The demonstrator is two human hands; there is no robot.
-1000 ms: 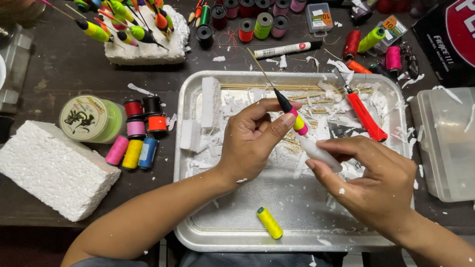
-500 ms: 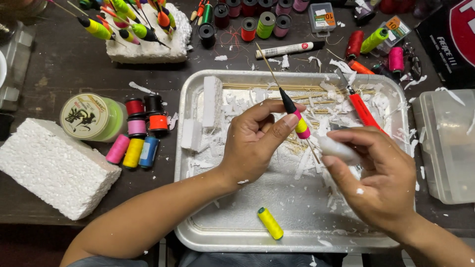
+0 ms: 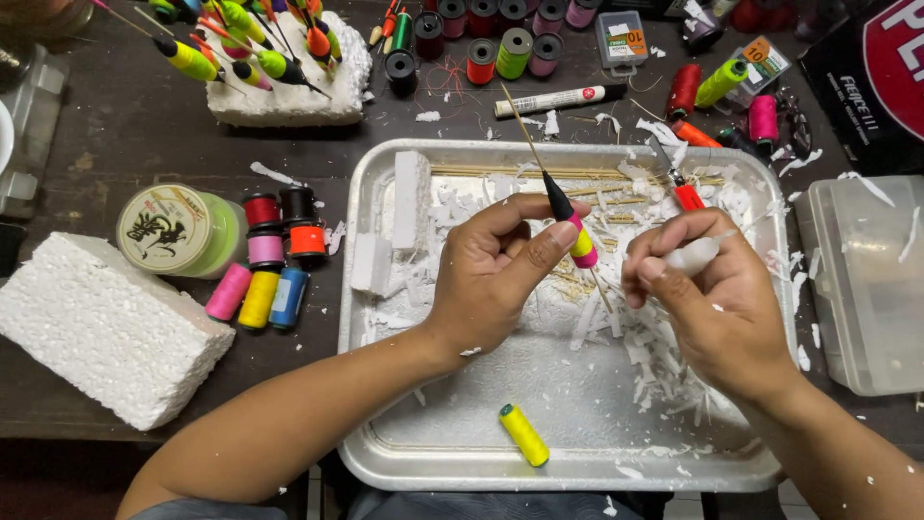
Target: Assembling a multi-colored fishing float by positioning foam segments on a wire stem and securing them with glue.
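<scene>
My left hand (image 3: 491, 274) pinches a small fishing float (image 3: 576, 231) between thumb and forefinger; the float is black, pink and yellow on a thin wooden stick that points up and away. My right hand (image 3: 712, 299) sits just to the right of it, fingers closed on a small white foam piece (image 3: 695, 254). Both hands hover over a metal tray (image 3: 452, 462) strewn with white foam shavings and thin bamboo sticks. A red-handled cutter (image 3: 685, 193) lies in the tray beyond my right hand, partly hidden by it.
A yellow thread spool (image 3: 524, 434) lies in the tray's near part. A white foam block (image 3: 101, 327) and several coloured spools (image 3: 265, 274) sit left of the tray. Finished floats stand in a foam base (image 3: 289, 91) at the back. A clear plastic box (image 3: 861, 279) is at right.
My right hand has drawn the white foam piece up and away from the float's lower stem, toward the right. My left hand keeps the float almost where it was.
</scene>
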